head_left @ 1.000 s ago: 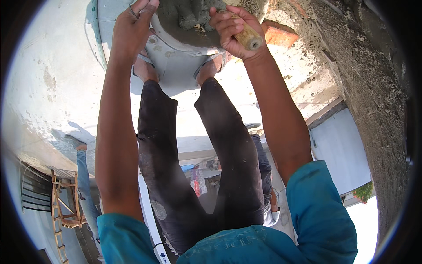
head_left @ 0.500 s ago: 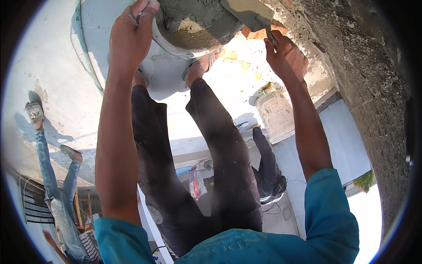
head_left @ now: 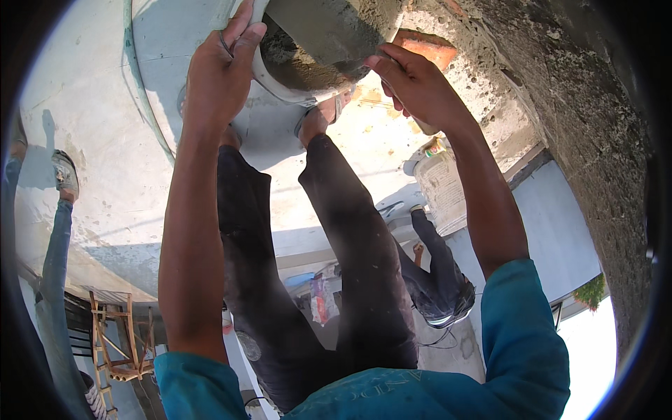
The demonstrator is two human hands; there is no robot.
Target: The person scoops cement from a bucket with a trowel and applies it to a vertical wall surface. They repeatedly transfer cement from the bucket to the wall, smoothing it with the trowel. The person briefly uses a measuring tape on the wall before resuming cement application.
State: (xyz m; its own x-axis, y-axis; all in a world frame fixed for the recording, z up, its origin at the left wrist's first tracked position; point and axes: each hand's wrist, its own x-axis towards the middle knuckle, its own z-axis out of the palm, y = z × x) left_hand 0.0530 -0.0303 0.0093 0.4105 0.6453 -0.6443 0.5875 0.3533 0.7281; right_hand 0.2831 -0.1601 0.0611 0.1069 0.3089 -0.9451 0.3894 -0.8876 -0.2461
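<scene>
The left hand [head_left: 222, 73] clasps the rim of a pale bucket [head_left: 278, 89] at twelve o'clock; the right hand [head_left: 418, 87] grips a trowel [head_left: 318, 31] – blade over grey mix. Outward: brick [head_left: 428, 49] at one, hose [head_left: 140, 91] at ten, wooden frame [head_left: 119, 364] at eight – rough wall [head_left: 588, 105] blocking two.

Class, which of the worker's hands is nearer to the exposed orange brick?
Right. The right hand, gripping the trowel, is just below the orange brick in the picture; the left hand is farther left, at the bucket rim.
</scene>
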